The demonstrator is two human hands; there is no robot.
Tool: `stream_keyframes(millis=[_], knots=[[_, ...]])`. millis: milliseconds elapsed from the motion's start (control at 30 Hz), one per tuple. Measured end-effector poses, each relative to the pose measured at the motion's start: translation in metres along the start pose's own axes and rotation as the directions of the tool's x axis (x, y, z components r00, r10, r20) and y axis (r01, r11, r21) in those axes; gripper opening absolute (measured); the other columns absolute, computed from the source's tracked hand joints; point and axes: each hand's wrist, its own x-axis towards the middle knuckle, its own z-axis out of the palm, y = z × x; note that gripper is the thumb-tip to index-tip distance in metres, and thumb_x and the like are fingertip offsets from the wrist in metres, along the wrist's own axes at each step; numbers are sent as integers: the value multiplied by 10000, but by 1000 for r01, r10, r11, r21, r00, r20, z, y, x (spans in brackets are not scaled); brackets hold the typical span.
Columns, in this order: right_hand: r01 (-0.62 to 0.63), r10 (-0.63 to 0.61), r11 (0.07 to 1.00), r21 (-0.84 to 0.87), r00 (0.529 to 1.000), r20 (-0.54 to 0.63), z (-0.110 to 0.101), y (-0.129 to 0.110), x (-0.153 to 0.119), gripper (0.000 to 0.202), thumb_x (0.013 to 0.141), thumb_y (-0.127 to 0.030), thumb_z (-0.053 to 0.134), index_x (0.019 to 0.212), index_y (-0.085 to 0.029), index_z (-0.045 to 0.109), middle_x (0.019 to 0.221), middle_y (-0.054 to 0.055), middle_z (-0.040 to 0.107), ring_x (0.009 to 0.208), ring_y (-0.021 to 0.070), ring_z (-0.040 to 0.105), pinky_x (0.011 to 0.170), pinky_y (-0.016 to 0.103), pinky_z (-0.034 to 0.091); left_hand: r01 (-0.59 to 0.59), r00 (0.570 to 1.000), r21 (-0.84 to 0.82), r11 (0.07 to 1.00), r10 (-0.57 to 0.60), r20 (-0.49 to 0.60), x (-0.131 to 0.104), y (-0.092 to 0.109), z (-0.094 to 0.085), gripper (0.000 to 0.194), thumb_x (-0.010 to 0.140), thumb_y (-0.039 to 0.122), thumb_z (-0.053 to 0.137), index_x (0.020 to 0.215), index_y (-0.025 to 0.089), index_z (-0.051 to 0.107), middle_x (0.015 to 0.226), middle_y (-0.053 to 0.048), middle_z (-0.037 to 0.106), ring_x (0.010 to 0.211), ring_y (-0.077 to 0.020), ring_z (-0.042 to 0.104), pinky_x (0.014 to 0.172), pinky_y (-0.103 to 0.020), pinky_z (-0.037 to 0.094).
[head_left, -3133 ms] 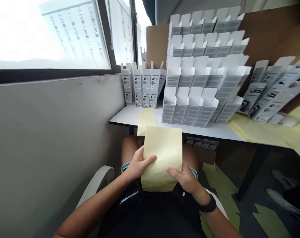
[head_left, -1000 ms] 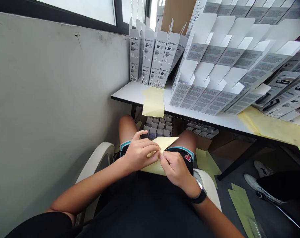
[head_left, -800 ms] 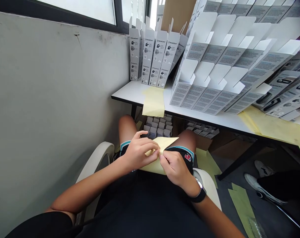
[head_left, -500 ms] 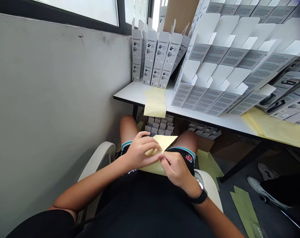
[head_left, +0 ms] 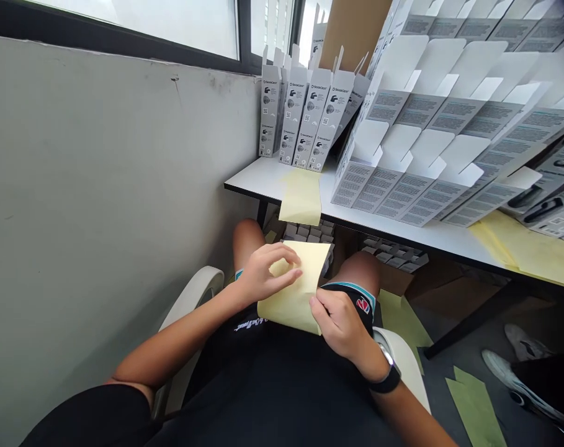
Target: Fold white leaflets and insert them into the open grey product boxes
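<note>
A sheet of pale yellow paper (head_left: 291, 304) is held over my lap, its far part tilted up. My right hand (head_left: 338, 323) pinches the sheet's right edge between thumb and fingers. Above the left part of the sheet is my left hand (head_left: 272, 273), its thumb and fingers apart in a curved shape. Whether its fingertips touch the paper I cannot tell. Beyond my hands, another yellow sheet (head_left: 301, 202) hangs over the table's front edge.
Stacked white boxes (head_left: 405, 192) with raised flaps fill much of the white table (head_left: 249, 177). Narrow upright boxes (head_left: 304, 118) stand at its left end. Smaller boxes (head_left: 388, 254) sit beneath. Yellow paper (head_left: 477, 403) lies on the floor near another person's shoes (head_left: 505, 372).
My left fingers have come away from my right hand and opened. The yellow sheet now shows more of its face. The whole view has shifted slightly.
</note>
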Motion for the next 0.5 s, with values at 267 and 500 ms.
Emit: stream_keyframes(millis=[267, 500], knots=[[-7, 7, 1000, 27, 1000, -1, -1, 1, 0, 350, 1013, -221, 376, 665, -202, 350, 567, -34, 387, 508, 106, 369, 545, 296, 240, 77, 987, 2, 997, -76, -141, 1, -15, -11, 469, 880, 419, 727, 1265, 196, 577, 1380, -156, 572, 1302, -269, 542, 1071, -436, 457], [19, -19, 1000, 4, 999, -38, -2, 4, 1, 363, 1005, -213, 380, 648, -209, 312, 553, -41, 352, 495, 102, 339, 526, 293, 238, 166, 976, -295, 941, -199, -83, -2, -28, -10, 826, 833, 738, 622, 1474, 255, 429, 1612, -152, 347, 1508, -339, 304, 1217, -534, 264]])
